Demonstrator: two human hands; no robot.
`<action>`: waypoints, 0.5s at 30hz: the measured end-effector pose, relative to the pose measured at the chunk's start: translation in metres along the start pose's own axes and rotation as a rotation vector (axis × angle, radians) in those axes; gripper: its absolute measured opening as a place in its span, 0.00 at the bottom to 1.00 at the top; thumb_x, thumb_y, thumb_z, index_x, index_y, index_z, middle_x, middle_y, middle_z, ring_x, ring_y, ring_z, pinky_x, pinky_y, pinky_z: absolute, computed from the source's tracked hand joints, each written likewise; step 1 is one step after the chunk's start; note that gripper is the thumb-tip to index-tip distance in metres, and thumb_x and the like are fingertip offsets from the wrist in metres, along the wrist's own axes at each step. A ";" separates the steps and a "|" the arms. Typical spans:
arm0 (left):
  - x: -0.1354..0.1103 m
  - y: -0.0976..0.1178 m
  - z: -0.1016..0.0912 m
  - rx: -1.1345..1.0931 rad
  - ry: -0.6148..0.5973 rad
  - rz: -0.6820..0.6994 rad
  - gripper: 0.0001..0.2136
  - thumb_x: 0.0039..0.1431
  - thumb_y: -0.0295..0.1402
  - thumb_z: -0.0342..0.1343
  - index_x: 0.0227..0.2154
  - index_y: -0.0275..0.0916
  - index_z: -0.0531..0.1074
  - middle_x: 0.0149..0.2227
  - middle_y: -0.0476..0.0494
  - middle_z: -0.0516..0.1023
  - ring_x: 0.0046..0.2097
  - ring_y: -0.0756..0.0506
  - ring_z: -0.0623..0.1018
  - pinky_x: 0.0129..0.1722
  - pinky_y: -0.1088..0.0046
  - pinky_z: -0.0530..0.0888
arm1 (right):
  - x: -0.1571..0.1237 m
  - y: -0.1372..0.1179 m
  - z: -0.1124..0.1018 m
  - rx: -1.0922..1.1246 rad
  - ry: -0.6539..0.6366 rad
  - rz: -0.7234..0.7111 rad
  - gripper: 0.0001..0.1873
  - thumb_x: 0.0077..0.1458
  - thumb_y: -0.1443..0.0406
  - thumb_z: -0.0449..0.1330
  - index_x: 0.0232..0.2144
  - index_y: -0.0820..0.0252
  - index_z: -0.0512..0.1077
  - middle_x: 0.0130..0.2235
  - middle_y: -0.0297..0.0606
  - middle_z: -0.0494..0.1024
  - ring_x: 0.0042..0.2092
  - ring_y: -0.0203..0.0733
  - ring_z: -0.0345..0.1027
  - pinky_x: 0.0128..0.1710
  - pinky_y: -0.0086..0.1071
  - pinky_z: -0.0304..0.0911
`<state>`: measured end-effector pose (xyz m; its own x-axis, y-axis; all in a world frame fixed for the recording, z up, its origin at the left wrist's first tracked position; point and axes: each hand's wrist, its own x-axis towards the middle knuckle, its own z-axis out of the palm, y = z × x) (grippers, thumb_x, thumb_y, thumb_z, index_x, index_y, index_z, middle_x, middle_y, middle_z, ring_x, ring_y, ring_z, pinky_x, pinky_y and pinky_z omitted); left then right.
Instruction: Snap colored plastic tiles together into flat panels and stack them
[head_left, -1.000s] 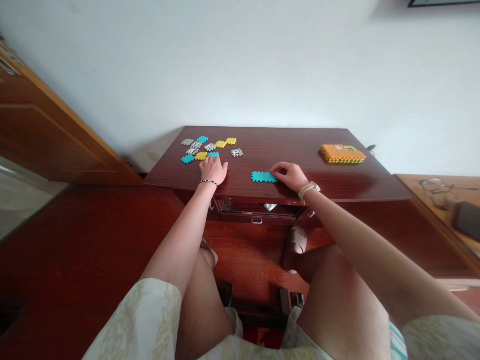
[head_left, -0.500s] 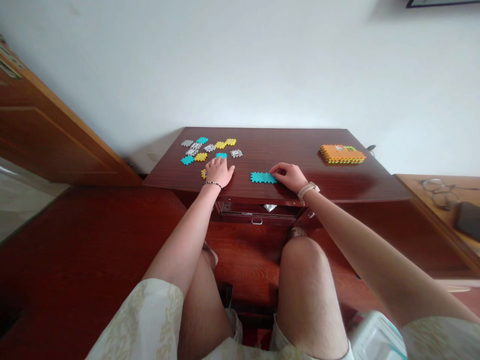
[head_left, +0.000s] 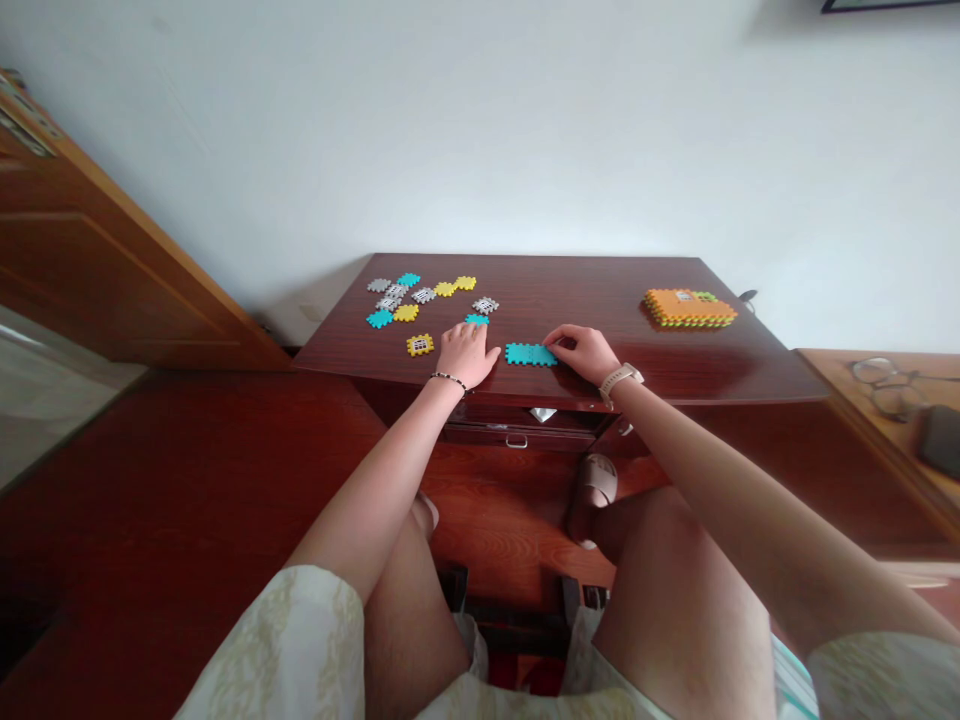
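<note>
My left hand (head_left: 465,357) lies flat on the table with its fingers stretched out. Under its fingertips is a teal interlocking tile (head_left: 477,319), partly covered. My right hand (head_left: 583,352) pinches the right end of two joined teal tiles (head_left: 530,354) lying on the tabletop, thumb and forefinger together. To the left of my left hand lies a yellow tile with a dark printed pattern (head_left: 420,345). A grey printed tile (head_left: 486,305) sits just beyond my left fingertips.
Several loose grey, yellow and teal tiles (head_left: 392,297) are scattered at the table's back left. A stack of orange and green tiles (head_left: 689,308) stands at the right. Glasses (head_left: 889,385) rest on a side table (head_left: 847,367). Below the tabletop (head_left: 600,290) is a drawer (head_left: 487,436).
My left hand has slid right, bringing the teal tile closer to the joined pair and uncovering the yellow printed tile. My right hand stays at the pair. My right knee has swung outward.
</note>
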<state>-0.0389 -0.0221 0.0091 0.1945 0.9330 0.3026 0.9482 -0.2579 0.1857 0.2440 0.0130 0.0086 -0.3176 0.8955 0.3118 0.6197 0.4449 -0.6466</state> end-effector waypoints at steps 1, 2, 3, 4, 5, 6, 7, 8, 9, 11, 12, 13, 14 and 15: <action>-0.002 0.002 -0.001 -0.016 -0.004 0.010 0.22 0.73 0.39 0.59 0.65 0.38 0.71 0.62 0.27 0.80 0.66 0.27 0.75 0.66 0.45 0.72 | 0.000 0.000 0.000 -0.004 0.001 -0.002 0.08 0.59 0.63 0.66 0.39 0.55 0.86 0.39 0.37 0.88 0.39 0.45 0.79 0.46 0.37 0.72; -0.004 0.004 -0.003 -0.032 -0.008 0.016 0.24 0.72 0.37 0.59 0.67 0.37 0.69 0.62 0.26 0.80 0.65 0.28 0.76 0.65 0.46 0.72 | 0.000 0.000 0.000 -0.007 0.003 -0.004 0.08 0.59 0.63 0.66 0.39 0.55 0.86 0.39 0.37 0.89 0.38 0.45 0.78 0.46 0.37 0.72; -0.005 0.005 -0.005 -0.045 -0.011 0.019 0.26 0.72 0.34 0.59 0.69 0.36 0.67 0.62 0.25 0.80 0.65 0.29 0.77 0.65 0.46 0.72 | -0.001 -0.001 0.000 -0.009 0.005 -0.005 0.08 0.59 0.63 0.66 0.39 0.55 0.86 0.39 0.37 0.89 0.38 0.45 0.78 0.46 0.37 0.72; -0.007 0.006 -0.006 -0.058 -0.016 0.019 0.28 0.71 0.32 0.59 0.71 0.35 0.64 0.62 0.25 0.80 0.64 0.29 0.78 0.65 0.47 0.73 | -0.001 -0.001 0.000 -0.011 0.008 -0.005 0.08 0.59 0.63 0.66 0.39 0.55 0.86 0.38 0.37 0.89 0.38 0.45 0.78 0.46 0.37 0.72; -0.008 0.007 -0.008 -0.070 -0.023 0.019 0.30 0.70 0.31 0.59 0.73 0.34 0.62 0.63 0.25 0.80 0.64 0.29 0.79 0.66 0.47 0.73 | -0.001 -0.002 0.000 -0.010 0.010 -0.006 0.08 0.59 0.63 0.66 0.39 0.55 0.86 0.38 0.37 0.88 0.38 0.45 0.78 0.46 0.37 0.72; -0.009 0.007 -0.010 -0.088 -0.032 0.020 0.32 0.70 0.29 0.58 0.74 0.34 0.60 0.63 0.25 0.80 0.64 0.30 0.79 0.66 0.47 0.73 | -0.001 -0.002 0.000 -0.009 0.011 -0.007 0.08 0.59 0.63 0.66 0.38 0.55 0.86 0.38 0.37 0.88 0.38 0.45 0.78 0.46 0.37 0.72; -0.010 0.008 -0.012 -0.110 -0.041 0.024 0.32 0.69 0.28 0.58 0.74 0.34 0.59 0.63 0.27 0.81 0.63 0.31 0.80 0.66 0.47 0.74 | -0.001 -0.002 0.000 -0.006 0.012 -0.007 0.08 0.59 0.64 0.66 0.38 0.55 0.86 0.39 0.37 0.89 0.39 0.45 0.79 0.46 0.37 0.72; -0.010 0.008 -0.013 -0.138 -0.050 0.030 0.33 0.69 0.27 0.57 0.75 0.35 0.59 0.61 0.29 0.82 0.62 0.32 0.80 0.66 0.47 0.74 | -0.001 -0.003 0.001 -0.003 0.013 -0.007 0.08 0.59 0.64 0.66 0.38 0.55 0.86 0.39 0.37 0.89 0.39 0.46 0.79 0.46 0.38 0.72; -0.010 0.008 -0.014 -0.168 -0.055 0.038 0.33 0.69 0.25 0.56 0.75 0.36 0.59 0.60 0.31 0.83 0.61 0.33 0.81 0.65 0.48 0.75 | -0.001 -0.003 0.000 -0.001 0.012 -0.007 0.08 0.59 0.64 0.66 0.38 0.54 0.86 0.39 0.36 0.89 0.39 0.46 0.79 0.46 0.38 0.72; -0.009 0.008 -0.016 -0.216 -0.054 0.054 0.33 0.68 0.22 0.54 0.75 0.38 0.60 0.59 0.34 0.84 0.61 0.35 0.81 0.65 0.51 0.76 | 0.000 -0.003 0.000 0.002 0.010 -0.003 0.08 0.59 0.65 0.66 0.38 0.54 0.86 0.38 0.36 0.89 0.39 0.45 0.79 0.46 0.38 0.72; -0.008 0.008 -0.016 -0.224 -0.046 0.054 0.33 0.68 0.22 0.54 0.74 0.38 0.60 0.60 0.33 0.83 0.62 0.35 0.80 0.66 0.52 0.76 | 0.000 -0.004 0.000 0.002 0.009 -0.002 0.08 0.58 0.65 0.66 0.38 0.54 0.86 0.38 0.36 0.89 0.39 0.45 0.79 0.46 0.38 0.72; -0.008 0.008 -0.017 -0.219 -0.037 0.045 0.32 0.68 0.23 0.54 0.74 0.37 0.61 0.62 0.31 0.81 0.63 0.34 0.79 0.66 0.52 0.75 | 0.000 -0.004 0.000 0.002 0.007 -0.001 0.08 0.59 0.65 0.66 0.38 0.54 0.86 0.39 0.37 0.89 0.39 0.45 0.79 0.47 0.38 0.72; -0.007 0.008 -0.017 -0.203 -0.028 0.026 0.31 0.68 0.25 0.57 0.73 0.35 0.62 0.63 0.29 0.80 0.64 0.33 0.78 0.67 0.52 0.75 | 0.000 -0.004 -0.001 0.002 0.006 -0.001 0.08 0.59 0.65 0.66 0.38 0.54 0.86 0.39 0.37 0.89 0.39 0.46 0.79 0.47 0.38 0.72; -0.007 0.007 -0.016 -0.180 -0.024 0.002 0.31 0.68 0.28 0.59 0.73 0.33 0.62 0.63 0.26 0.79 0.64 0.31 0.77 0.67 0.51 0.74 | 0.000 -0.004 -0.001 0.002 0.005 -0.001 0.08 0.59 0.65 0.66 0.38 0.55 0.86 0.39 0.37 0.89 0.39 0.46 0.80 0.47 0.38 0.72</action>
<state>-0.0373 -0.0350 0.0234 0.2041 0.9379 0.2807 0.8881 -0.2980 0.3499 0.2420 0.0114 0.0117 -0.3147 0.8953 0.3153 0.6181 0.4454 -0.6478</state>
